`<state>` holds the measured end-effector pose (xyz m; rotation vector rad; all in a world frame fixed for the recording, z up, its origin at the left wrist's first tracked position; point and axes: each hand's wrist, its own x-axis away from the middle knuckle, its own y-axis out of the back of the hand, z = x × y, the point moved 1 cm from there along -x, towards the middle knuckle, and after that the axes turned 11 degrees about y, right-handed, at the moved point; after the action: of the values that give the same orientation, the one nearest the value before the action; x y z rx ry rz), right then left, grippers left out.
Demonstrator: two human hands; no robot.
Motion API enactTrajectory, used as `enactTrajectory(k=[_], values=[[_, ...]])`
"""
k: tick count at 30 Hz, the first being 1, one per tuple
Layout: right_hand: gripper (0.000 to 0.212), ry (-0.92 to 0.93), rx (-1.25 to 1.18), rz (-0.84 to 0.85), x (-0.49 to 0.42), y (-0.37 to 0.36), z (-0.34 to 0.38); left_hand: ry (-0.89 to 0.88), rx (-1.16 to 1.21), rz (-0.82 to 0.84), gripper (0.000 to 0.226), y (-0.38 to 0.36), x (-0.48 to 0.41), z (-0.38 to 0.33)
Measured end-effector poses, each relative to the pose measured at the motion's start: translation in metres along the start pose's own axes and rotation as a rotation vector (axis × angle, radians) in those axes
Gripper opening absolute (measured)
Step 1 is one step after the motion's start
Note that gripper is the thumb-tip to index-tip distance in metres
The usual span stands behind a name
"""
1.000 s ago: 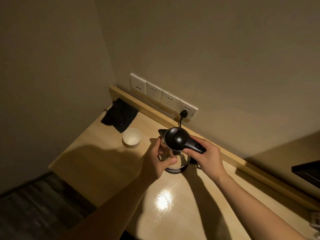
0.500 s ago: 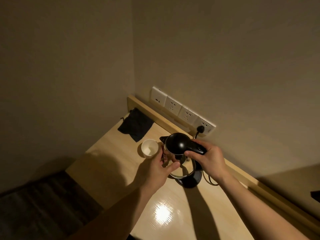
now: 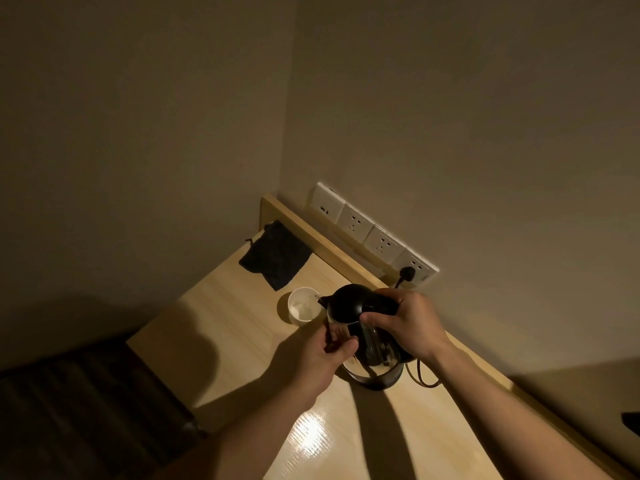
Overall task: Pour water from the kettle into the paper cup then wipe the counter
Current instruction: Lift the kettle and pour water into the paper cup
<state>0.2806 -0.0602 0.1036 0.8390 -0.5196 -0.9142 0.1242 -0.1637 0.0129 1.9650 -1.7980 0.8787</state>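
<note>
i am seeing the light, easily tipped paper cup standing left on the table, my left hand steadying the kettle with fingers curled against its slick wall, and my right hand gripping the handle, carrying the weight.

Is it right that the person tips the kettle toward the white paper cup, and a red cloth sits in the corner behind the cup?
Not quite. The cloth in the corner is black, not red, as the head view shows. The rest holds: the right hand tips the kettle toward the white paper cup, with the left hand against its side.
</note>
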Motion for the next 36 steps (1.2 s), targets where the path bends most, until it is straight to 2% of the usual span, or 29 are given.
enactTrajectory(k=[4, 17, 23, 36], values=[[0.047, -0.014, 0.03, 0.055, -0.008, -0.001, 0.006, 0.06, 0.089, 0.015, 0.035, -0.001, -0.005, 0.009], [0.045, -0.062, 0.117, 0.113, -0.018, 0.0, 0.021, 0.13, 0.141, 0.059, 0.04, -0.001, -0.007, 0.018], [0.045, -0.073, 0.142, 0.113, -0.022, 0.002, 0.022, 0.106, 0.155, 0.081, 0.063, 0.0, -0.008, 0.018], [0.04, -0.093, 0.161, 0.138, -0.029, 0.005, 0.029, 0.115, 0.181, 0.098, 0.068, -0.002, -0.013, 0.022]])
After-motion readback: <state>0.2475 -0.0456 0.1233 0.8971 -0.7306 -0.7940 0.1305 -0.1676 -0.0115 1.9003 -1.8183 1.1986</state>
